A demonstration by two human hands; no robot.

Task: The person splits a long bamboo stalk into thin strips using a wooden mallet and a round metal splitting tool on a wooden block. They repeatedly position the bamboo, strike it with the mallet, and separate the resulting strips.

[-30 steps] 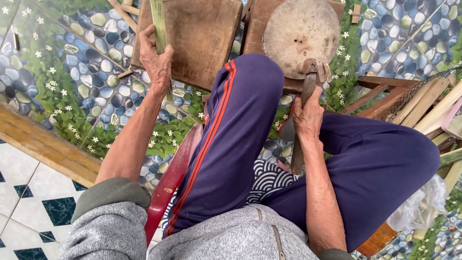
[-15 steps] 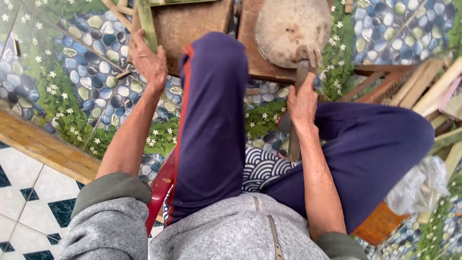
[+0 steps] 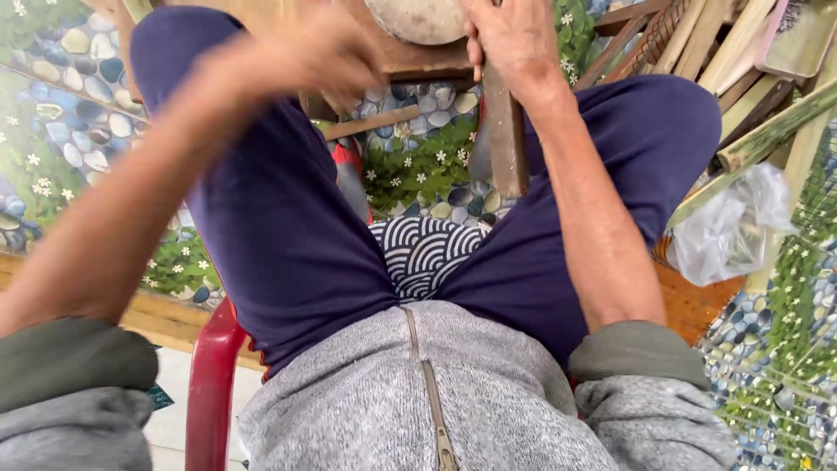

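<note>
I sit with my knees apart in dark blue trousers. My right hand is closed around the handle of a flat, dark brown blade-like tool, which hangs down between my knees. It is right beside a round wooden block that rests on a low wooden bench. My left hand is blurred with motion above my left knee, close to the bench's front edge. I cannot tell whether it holds anything. A green bamboo strip shows at the top left, apart from that hand.
Several split bamboo strips lie piled at the right, with a crumpled clear plastic bag beside my right knee. I sit on a red plastic chair. The floor has a pebble-and-flower pattern; a wooden beam crosses at left.
My left hand has left the wooden board and bamboo strip and swung toward the middle, now blurred. The view has dropped closer to my lap. My right hand stays on the tool.
</note>
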